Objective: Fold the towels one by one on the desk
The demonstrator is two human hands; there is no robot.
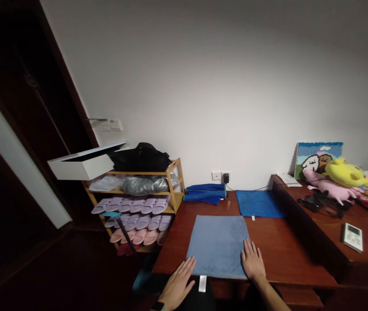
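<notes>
A light blue-grey towel [219, 244] lies spread flat on the brown wooden table [281, 252], its white label [202, 284] hanging over the front edge. My left hand [178, 281] rests at the towel's near left corner, fingers stretched out. On its near right edge lies my right hand [253, 260], palm down with the fingers extended. Farther back, a darker blue towel [260, 204] is laid flat. Beside it, against the wall, are rolled or folded blue towels [205, 194].
Left of the table stands a wooden rack [175, 196] with rows of slippers [138, 221], a black bag [141, 157] and a white box [83, 166]. On a raised surface at right are plush toys [346, 175], cables [322, 204] and a white device with buttons [353, 237].
</notes>
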